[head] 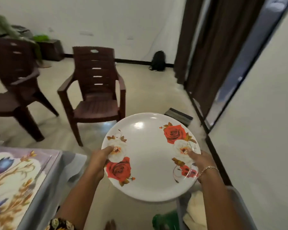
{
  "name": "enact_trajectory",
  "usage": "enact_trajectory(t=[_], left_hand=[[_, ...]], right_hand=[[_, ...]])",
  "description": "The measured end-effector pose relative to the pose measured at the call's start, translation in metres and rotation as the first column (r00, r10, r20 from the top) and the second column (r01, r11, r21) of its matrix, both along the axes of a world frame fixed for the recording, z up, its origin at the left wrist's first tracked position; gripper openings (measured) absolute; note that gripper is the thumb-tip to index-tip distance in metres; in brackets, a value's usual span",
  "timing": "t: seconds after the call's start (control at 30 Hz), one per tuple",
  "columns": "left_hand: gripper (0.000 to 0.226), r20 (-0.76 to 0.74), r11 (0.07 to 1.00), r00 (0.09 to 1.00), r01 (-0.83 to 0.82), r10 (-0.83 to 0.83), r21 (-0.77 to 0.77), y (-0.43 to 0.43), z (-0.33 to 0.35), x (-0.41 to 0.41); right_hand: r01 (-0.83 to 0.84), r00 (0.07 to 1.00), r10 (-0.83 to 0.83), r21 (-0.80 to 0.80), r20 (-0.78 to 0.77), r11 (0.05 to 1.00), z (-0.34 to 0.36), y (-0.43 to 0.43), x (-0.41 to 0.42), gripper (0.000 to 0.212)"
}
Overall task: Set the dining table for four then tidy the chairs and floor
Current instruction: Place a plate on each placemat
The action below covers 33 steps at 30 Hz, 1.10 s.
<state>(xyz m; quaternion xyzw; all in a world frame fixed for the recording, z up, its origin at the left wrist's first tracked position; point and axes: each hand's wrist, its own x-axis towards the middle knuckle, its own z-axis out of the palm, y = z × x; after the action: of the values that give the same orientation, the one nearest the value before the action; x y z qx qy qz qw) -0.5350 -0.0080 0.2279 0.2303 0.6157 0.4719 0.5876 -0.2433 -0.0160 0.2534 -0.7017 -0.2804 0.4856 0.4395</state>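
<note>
While the left hand [100,161] and right hand [202,163] clasp the plate [150,156] just right of the counter [56,171], best carry it over level.

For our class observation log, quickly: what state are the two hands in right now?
Left hand: holding the rose-patterned plate by its left rim, thumb on top.
Right hand: holding the same plate by its right rim.
</note>
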Motion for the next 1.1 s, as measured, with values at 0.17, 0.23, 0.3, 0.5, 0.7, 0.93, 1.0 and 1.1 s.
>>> enact_trajectory(t=[0.17,0.23,0.3,0.5,0.7,0.93,1.0,1.1], left_hand=[[0.021,-0.037,0.964,0.963,-0.266,0.265,-0.007,0.043,0.002,-0.085],[0.023,-0.04,0.933,0.933,-0.359,0.358,-0.013,0.062,0.005,-0.12],[0.019,-0.052,0.906,0.906,-0.422,0.421,-0.017,0.08,0.009,-0.153],[0.009,-0.042,0.812,0.812,-0.579,0.583,0.073,0.115,0.011,-0.229],[0.006,-0.03,0.624,0.625,-0.775,0.78,0.102,0.145,0.0,-0.281],[0.026,0.011,0.361,0.363,-0.929,0.932,0.083,0.193,0.001,-0.313],[0.027,0.013,0.26,0.262,-0.963,0.965,0.071,0.198,0.001,-0.317],[0.008,0.004,0.116,0.116,-0.991,0.993,0.06,0.197,0.001,-0.316]], right_hand=[[-0.228,0.974,0.228,-0.004,0.014,0.974,0.001,0.095,-0.093,0.019],[-0.306,0.952,0.306,-0.005,0.014,0.952,0.001,0.133,-0.133,0.022],[-0.369,0.929,0.369,-0.009,0.009,0.929,0.003,0.167,-0.174,0.026],[-0.516,0.856,0.516,0.069,0.016,0.854,0.005,0.263,-0.274,0.027],[-0.693,0.721,0.693,0.018,-0.028,0.721,-0.014,0.356,-0.366,0.033],[-0.916,0.4,0.911,0.063,0.101,0.395,0.002,0.458,-0.475,0.022],[-0.952,0.307,0.943,0.039,0.131,0.304,0.005,0.476,-0.505,0.021],[-0.988,0.151,0.971,0.027,0.184,0.149,0.005,0.486,-0.552,0.022]])
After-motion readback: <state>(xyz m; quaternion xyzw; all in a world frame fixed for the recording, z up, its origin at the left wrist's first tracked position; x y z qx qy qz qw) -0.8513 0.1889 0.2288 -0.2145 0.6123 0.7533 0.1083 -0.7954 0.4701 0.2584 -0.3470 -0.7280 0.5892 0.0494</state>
